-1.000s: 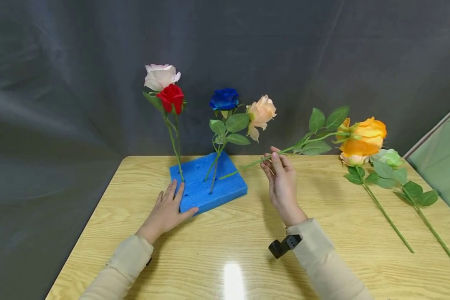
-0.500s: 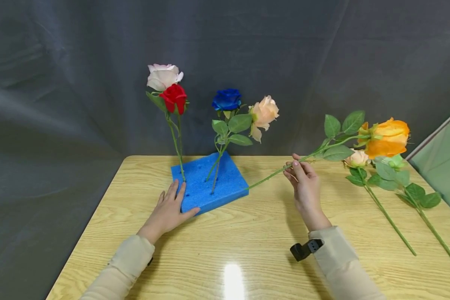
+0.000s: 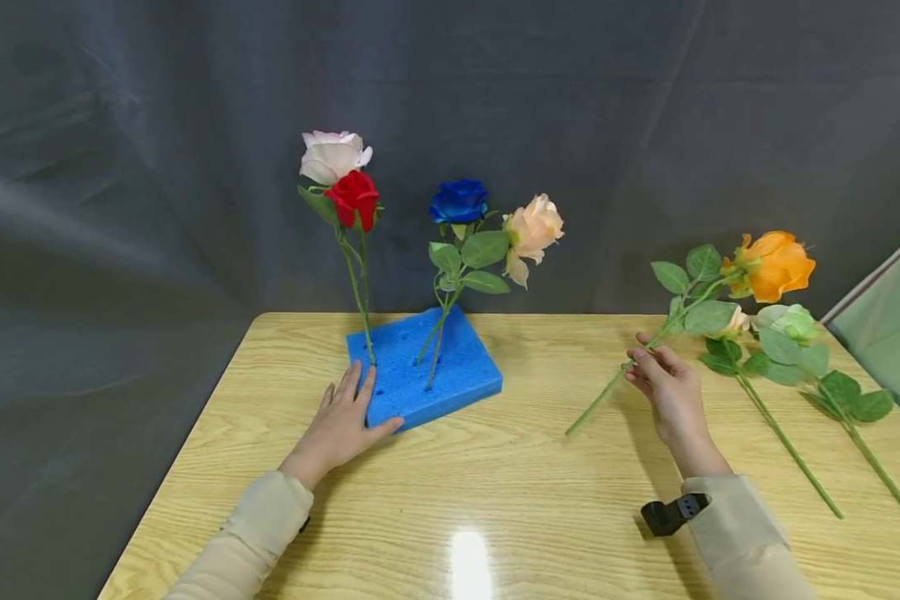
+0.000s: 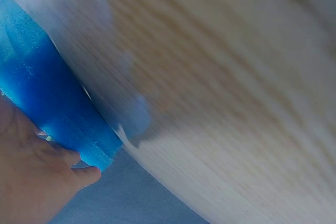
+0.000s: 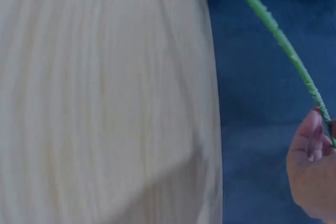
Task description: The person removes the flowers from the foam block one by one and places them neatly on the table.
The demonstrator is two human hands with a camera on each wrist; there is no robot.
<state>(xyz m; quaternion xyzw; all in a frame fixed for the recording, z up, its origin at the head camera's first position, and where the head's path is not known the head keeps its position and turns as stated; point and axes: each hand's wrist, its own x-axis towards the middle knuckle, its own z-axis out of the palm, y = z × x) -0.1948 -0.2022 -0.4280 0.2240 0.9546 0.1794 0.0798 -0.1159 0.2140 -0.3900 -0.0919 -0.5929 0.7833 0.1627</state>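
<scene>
My right hand [image 3: 671, 392] pinches the green stem [image 5: 286, 45] of an orange rose [image 3: 776, 267], whose bloom leans up to the right above the table. The cut end of that stem points down to the left, apart from the blue foam block [image 3: 457, 367]. Spread fingers of my left hand [image 3: 341, 425] rest on the block's front left corner; the left wrist view shows the thumb along the foam's [image 4: 47, 87] edge. Standing in the block are a pale pink rose [image 3: 332, 157], a red rose [image 3: 354, 198], a blue rose [image 3: 459, 202] and a peach rose [image 3: 534, 229].
On the right of the wooden table [image 3: 525, 492] lie a second peach rose [image 3: 737, 322], partly hidden behind the orange one, and a pale green rose [image 3: 797, 322]. A dark curtain [image 3: 585, 125] hangs behind the table. A green panel [image 3: 892, 325] stands at the far right.
My right hand has carried the orange rose to the right, away from the foam block, and its stem end has swung lower. My left hand stays on the block.
</scene>
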